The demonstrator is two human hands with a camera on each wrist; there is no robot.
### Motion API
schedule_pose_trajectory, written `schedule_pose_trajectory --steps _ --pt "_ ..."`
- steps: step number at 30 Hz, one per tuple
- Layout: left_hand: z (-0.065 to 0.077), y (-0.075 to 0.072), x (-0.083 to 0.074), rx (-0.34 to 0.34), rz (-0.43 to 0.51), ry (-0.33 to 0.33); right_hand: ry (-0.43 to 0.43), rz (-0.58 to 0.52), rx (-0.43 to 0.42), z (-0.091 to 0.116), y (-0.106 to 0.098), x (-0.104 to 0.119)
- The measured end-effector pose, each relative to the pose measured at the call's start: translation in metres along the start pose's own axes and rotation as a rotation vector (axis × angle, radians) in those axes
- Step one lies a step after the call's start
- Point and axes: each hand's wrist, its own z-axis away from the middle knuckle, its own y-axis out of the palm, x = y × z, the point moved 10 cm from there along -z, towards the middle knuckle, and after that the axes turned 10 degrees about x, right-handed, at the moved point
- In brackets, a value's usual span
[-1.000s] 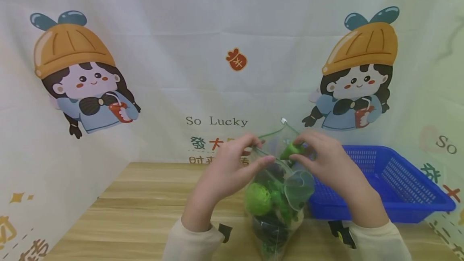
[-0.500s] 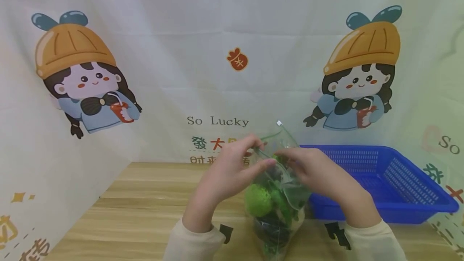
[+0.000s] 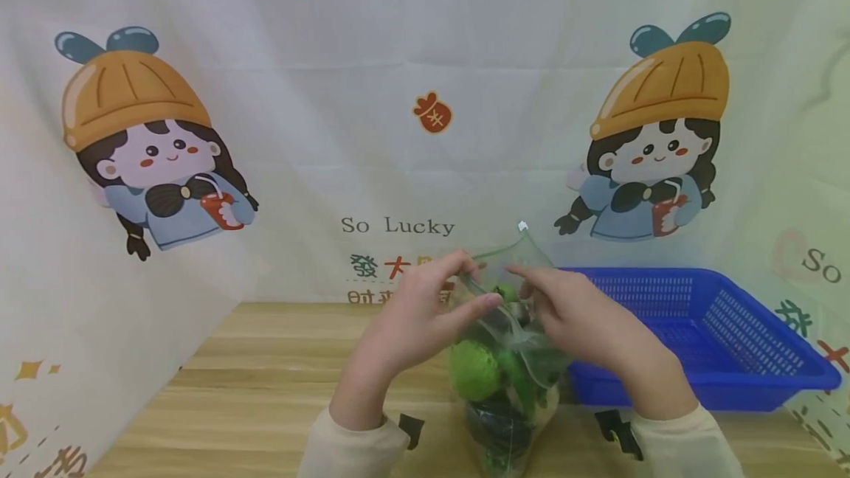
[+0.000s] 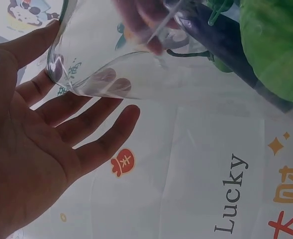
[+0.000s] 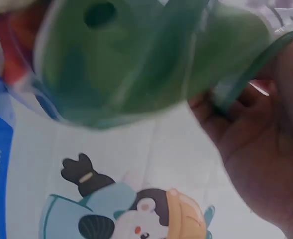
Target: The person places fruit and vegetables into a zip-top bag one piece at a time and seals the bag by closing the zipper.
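A clear zip bag [image 3: 531,248] with a green-edged mouth and a white slider [image 3: 522,226] stands upright, filled with vegetables. Through its film show a bumpy light-green round vegetable [image 3: 474,370], a dark purple eggplant [image 4: 221,47] and green peppers. My left hand [image 3: 421,308] pinches the left side of the bag's rim between thumb and fingers. My right hand [image 3: 578,308] reaches over the mouth from the right, index finger extended, just above a small green pepper [image 3: 506,292]. In the right wrist view, a smooth green surface [image 5: 111,74] shows through the film, and the right fingertips are partly hidden behind it.
A blue perforated plastic basket [image 3: 704,382] stands at the right, behind my right forearm. Under everything is a wood-grain tabletop [image 3: 265,389]. A pale printed cloth [image 3: 332,94] hangs behind and along the sides.
My right hand has moved left and down over the bag's mouth, and the green pepper it held now sits lower inside the bag. My left hand keeps its grip on the rim.
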Motion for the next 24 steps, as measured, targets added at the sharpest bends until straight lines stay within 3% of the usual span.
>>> schedule_pose_trajectory --steps 5,8,11,16,20,24 --pt "0.0 -0.004 0.007 -0.02 0.051 -0.025 -0.208 0.07 -0.384 0.029 -0.042 0.013" --pt "0.001 -0.009 0.014 -0.044 0.068 -0.049 -0.286 0.057 -0.499 0.04 -0.056 0.012" --pt "0.004 -0.017 0.023 -0.079 0.076 -0.083 -0.326 0.015 -0.538 0.047 -0.063 0.009" --pt "0.008 -0.029 0.034 -0.121 0.062 -0.105 -0.405 -0.044 -0.496 0.05 -0.064 0.011" --pt "0.008 -0.028 0.024 -0.101 -0.019 -0.058 -0.456 -0.031 -0.477 0.049 -0.063 0.023" --pt "0.01 -0.023 0.006 -0.083 -0.102 -0.007 -0.45 0.02 -0.526 0.048 -0.063 0.036"
